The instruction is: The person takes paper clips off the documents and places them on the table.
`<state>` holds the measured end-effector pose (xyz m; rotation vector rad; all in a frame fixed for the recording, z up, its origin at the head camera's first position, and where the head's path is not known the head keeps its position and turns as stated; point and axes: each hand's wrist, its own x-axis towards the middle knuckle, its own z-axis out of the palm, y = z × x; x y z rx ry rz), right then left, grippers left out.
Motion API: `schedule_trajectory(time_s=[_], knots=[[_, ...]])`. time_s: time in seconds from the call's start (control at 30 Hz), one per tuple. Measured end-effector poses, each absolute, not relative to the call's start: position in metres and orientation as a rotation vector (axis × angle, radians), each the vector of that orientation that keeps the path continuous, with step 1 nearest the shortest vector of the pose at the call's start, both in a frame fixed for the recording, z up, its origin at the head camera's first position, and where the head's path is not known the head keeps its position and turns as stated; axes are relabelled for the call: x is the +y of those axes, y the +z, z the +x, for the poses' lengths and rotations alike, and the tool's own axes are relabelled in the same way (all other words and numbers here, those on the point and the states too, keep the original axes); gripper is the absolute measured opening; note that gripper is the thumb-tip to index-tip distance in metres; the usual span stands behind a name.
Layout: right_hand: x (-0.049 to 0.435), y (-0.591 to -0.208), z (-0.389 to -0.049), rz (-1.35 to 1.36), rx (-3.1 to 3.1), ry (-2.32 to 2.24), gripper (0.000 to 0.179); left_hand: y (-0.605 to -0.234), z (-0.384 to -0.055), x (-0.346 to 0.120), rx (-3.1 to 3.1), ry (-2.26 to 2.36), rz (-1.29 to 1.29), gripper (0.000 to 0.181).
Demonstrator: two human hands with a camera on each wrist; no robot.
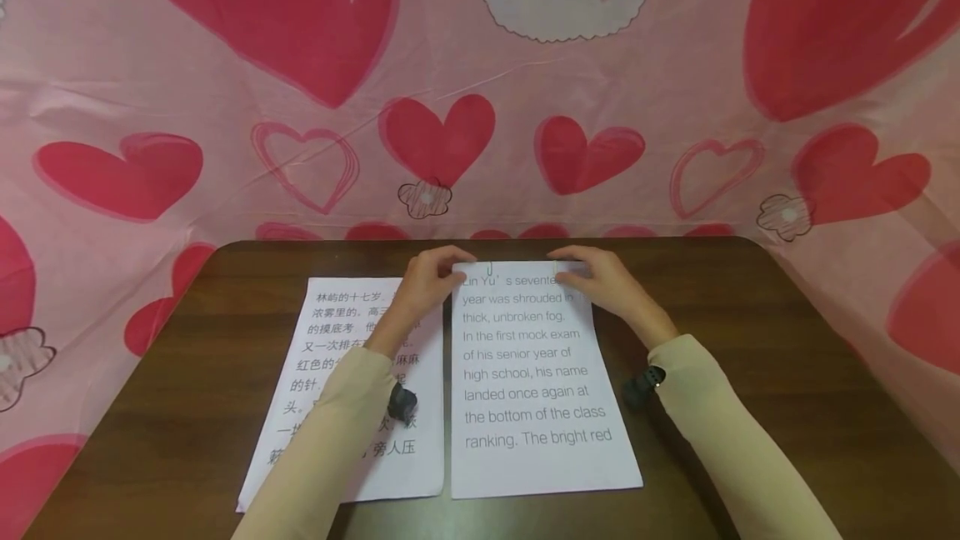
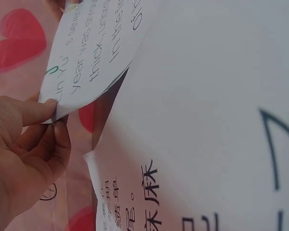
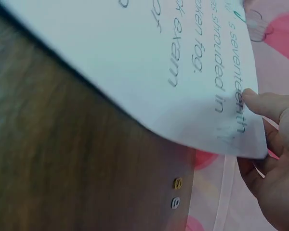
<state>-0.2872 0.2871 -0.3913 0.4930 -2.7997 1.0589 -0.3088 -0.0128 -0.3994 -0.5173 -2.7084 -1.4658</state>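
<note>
My left hand [image 1: 426, 283] pinches the top left corner of an English-printed paper stack [image 1: 525, 407], thumb on the front and fingers behind. By the top right corner, my right hand [image 1: 606, 280] pinches the same paper between thumb and fingers. The top end of the paper is raised and bends, as both wrist views show. A green paper clip [image 2: 52, 70] sits on its top edge near my left thumb. Close to the right fingertips is a yellow clip [image 1: 555, 267], partly hidden. Beneath my left forearm lies a Chinese-printed paper stack [image 1: 360, 473], partly covered by the arm.
The papers are on a dark brown wooden table [image 1: 750, 340]. Two small pieces, one yellow [image 3: 177, 183] and one whitish [image 3: 175, 202], lie near its far edge; their kind is unclear. Behind hangs a pink cloth [image 1: 510, 65] with red hearts.
</note>
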Motion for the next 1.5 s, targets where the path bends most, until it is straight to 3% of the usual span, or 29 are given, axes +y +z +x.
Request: schedule_trajectory(time_s=[0.77,1.5], knots=[[0.279,-0.395,-0.29,0.512,-2.819,1.067,0.025,-0.403,-0.309,-0.016,-2.705,-1.486,-0.517,0.026],[0.276,-0.402,-0.291,0.309,-2.792,1.179,0.023,-0.406,-0.311,-0.016,-2.716,-1.475,-0.531,0.027]])
